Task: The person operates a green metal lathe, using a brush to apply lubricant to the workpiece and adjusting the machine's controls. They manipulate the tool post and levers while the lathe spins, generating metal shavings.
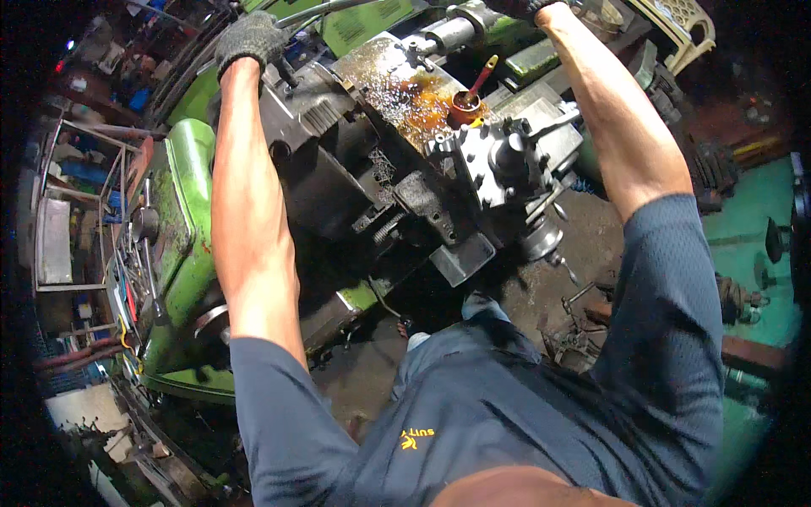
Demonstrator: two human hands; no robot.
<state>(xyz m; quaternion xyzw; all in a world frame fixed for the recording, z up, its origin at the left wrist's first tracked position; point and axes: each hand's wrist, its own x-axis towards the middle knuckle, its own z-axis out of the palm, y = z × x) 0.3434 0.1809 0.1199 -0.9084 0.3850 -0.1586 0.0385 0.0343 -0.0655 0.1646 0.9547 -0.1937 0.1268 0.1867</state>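
My left hand (250, 40), in a grey knitted glove, is at the far left of the dark lathe chuck (296, 110). Its fingers look curled, but the glove and shadow hide what they hold. A grey hose or rod (325, 8) runs beside it. Only the dark-gloved wrist end of my right hand (525, 7) shows at the top edge; its fingers are cut off. Between my arms sits the lathe's tool post (508, 156) on its carriage. Behind it, a brush (483, 74) with a red handle stands in a small reddish cup (465, 107).
An oily tray (397, 84) with metal chips lies behind the chuck. The green lathe housing (190, 169) rises at left beside a metal rack (59, 211). A crank handwheel (545, 242) juts toward me. A cream plastic chair (688, 25) stands far right.
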